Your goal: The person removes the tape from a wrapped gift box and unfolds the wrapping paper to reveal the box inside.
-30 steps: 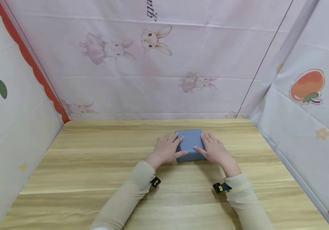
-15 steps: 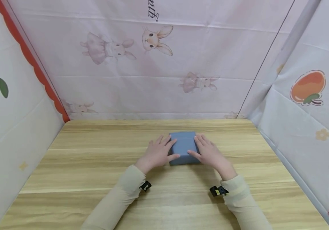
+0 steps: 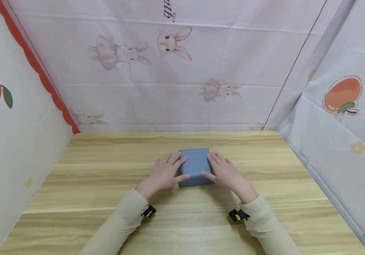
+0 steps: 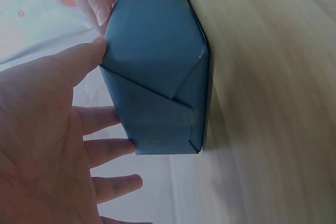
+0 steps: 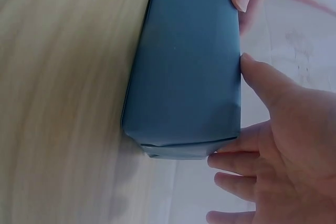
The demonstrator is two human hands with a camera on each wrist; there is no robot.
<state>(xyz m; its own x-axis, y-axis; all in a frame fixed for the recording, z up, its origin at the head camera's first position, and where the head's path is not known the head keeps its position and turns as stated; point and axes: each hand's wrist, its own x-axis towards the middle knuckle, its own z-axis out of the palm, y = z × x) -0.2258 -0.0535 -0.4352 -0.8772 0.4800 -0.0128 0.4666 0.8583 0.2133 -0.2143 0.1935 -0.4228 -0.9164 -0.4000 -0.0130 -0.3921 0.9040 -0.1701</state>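
A blue paper-wrapped box [image 3: 195,163] lies flat on the wooden table, a little right of the middle. Its folded paper flaps show on the end of the box [image 4: 152,114] in the left wrist view. My left hand [image 3: 163,173] rests at its left side, fingers spread and fairly straight, with thumb and fingertips on the upper edge. On the other side, my right hand [image 3: 228,173] touches the right edge with extended fingers, its thumb on the near top edge. Both thumbs [image 5: 262,80] meet the box's upper rim from above.
The light wooden table [image 3: 106,152] reaches back to a pink cloth wall [image 3: 157,99] printed with rabbits. White cloth walls with fruit prints stand at the left [image 3: 26,141] and right [image 3: 329,134]. Black straps with small devices [image 3: 148,211] sit at both wrists.
The box has slid left and slightly nearer across the table. Both hands have moved along with it, keeping their places at its sides.
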